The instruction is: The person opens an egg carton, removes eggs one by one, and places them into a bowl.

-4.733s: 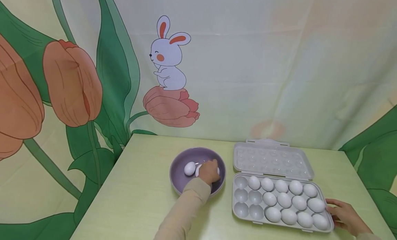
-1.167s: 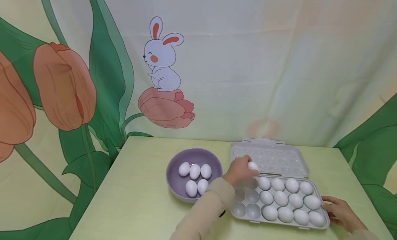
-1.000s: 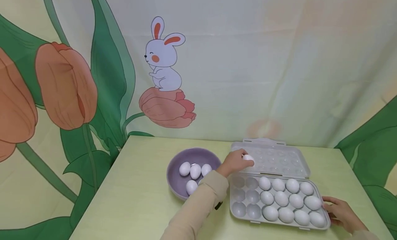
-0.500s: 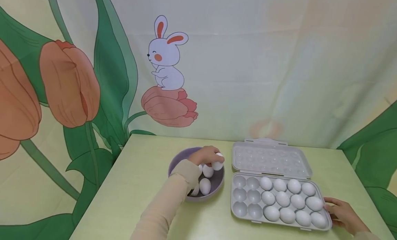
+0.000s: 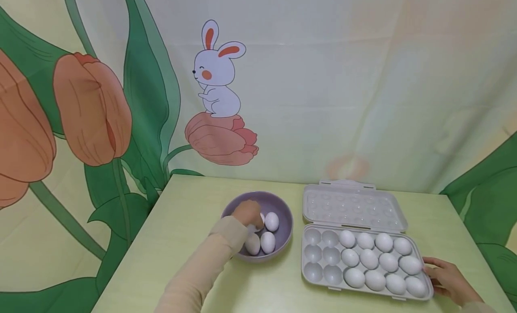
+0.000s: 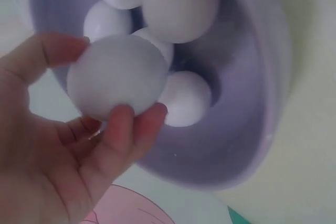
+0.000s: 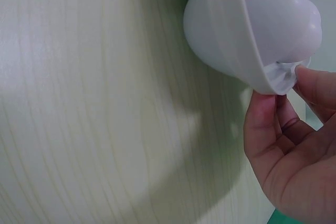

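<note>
My left hand is over the purple bowl, holding a white egg between thumb and fingertips, as the left wrist view shows. Several more white eggs lie in the bowl below it; the hand and sleeve hide part of them in the head view. To the right, the open egg carton has eggs in most cups, while the cups at its left end are bare. My right hand pinches the carton's right rim between thumb and fingers, seen closely in the right wrist view.
The carton's clear-grey lid lies folded back behind its base. Bowl and carton stand apart on a pale wooden table. A printed curtain with a rabbit and tulips hangs right behind the table's back edge.
My left hand lifted an egg from the carton's back row and carried it left over the bowl. That row's cup is now bare. The right hand stayed at the carton's rim.
</note>
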Demonstrator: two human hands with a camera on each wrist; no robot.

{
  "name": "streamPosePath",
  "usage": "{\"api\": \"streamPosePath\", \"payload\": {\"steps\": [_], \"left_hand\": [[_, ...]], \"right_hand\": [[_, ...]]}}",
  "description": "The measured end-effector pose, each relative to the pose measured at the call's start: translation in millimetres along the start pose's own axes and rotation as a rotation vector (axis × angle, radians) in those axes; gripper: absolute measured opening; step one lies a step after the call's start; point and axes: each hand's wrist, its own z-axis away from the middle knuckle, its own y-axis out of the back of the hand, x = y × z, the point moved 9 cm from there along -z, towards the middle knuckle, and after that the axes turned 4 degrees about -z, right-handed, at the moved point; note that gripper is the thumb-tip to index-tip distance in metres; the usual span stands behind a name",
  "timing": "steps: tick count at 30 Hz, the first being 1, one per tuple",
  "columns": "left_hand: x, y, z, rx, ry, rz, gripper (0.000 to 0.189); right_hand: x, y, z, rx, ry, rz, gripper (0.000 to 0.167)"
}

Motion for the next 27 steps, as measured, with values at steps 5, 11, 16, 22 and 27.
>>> {"api": "streamPosePath", "payload": {"steps": [5,11,16,22,27], "left_hand": [[-7.0,-2.8,4.8,0.062,0.040,-0.036,0.011],[-14.4,-11.3,2.2,0.099,0.056,-0.087,0.013],[-19.3,-14.3,0.3,0.122,0.075,-0.121,0.013],[-22.3,-14.5,2.9,0.137,0.085,-0.126,0.013],[-25.1,-15.8,2.8,0.148,0.091,-0.143,0.015]], "right_hand": [[-0.9,-0.2,0.0,-0.003,0.007,0.009,0.060],[-0.8,-0.7,-0.1,0.000,0.006,0.011,0.060],[0.4,-0.5,-0.5,0.005,0.011,0.007,0.059],[0.9,-0.7,-0.9,0.001,0.010,0.010,0.060],[1.2,-0.9,-1.2,-0.001,0.002,0.015,0.060]]}}
